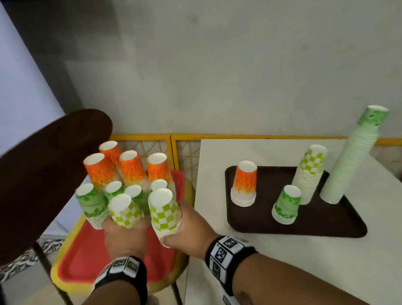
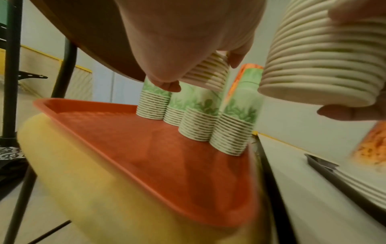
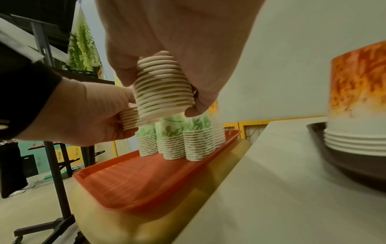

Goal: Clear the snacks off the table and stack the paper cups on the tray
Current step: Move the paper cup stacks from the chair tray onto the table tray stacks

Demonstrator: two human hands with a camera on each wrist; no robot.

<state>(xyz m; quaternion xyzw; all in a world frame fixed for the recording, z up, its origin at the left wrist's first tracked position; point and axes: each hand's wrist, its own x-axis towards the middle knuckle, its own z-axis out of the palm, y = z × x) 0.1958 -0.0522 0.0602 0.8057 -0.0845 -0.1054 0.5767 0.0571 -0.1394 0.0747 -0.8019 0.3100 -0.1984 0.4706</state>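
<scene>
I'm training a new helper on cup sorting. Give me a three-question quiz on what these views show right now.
1. True or false: each hand, left hand and right hand, holds a checkered cup stack.
2. Which tray carries the tallest cup stack? A) red tray B) brown tray
3. Fill in: the four stacks nearest the hands on the red tray, such as this green leaf stack, stand with their open ends facing ____.

Key: 1 true; 2 B; 3 down.
</scene>
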